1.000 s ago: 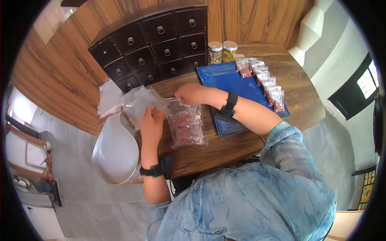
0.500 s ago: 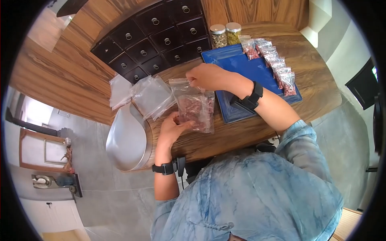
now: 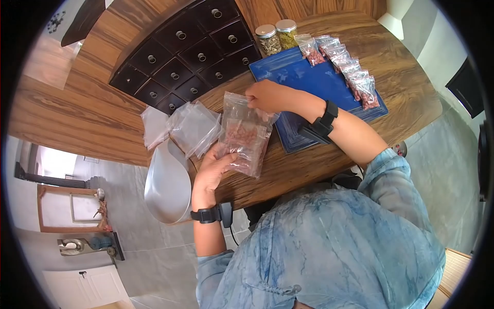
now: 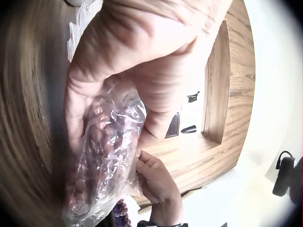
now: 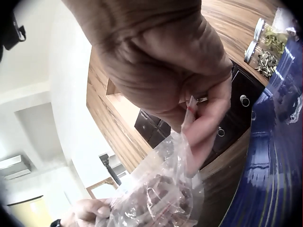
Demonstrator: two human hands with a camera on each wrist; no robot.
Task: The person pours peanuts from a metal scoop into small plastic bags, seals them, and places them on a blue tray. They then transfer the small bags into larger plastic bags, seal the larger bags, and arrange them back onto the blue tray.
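A clear zip bag (image 3: pixel 237 135) filled with small dark-red pieces is held between both hands over the wooden table. My left hand (image 3: pixel 212 167) grips its lower left side, thumb across the front; in the left wrist view the bag (image 4: pixel 106 156) bulges between thumb and fingers. At the top right corner, my right hand (image 3: pixel 272 97) pinches the edge. The right wrist view shows that right hand (image 5: pixel 175 71) with thumb and fingers on the red-lined zip strip (image 5: pixel 190 111). Left of the bag lies a pile of flat, clear bags (image 3: pixel 193 129).
A blue tray (image 3: pixel 303 77) lies to the right, with a row of small filled bags (image 3: pixel 355 77) along its far right side. Behind stand two lidded jars (image 3: pixel 267 41) and a dark drawer cabinet (image 3: pixel 190 51). A silvery scoop-shaped pan (image 3: pixel 167 188) sits at the table's left edge.
The left hand has come from beside the flat bags to grip the filled bag's lower side. The bag has tilted up off the table, the right hand staying at its top.
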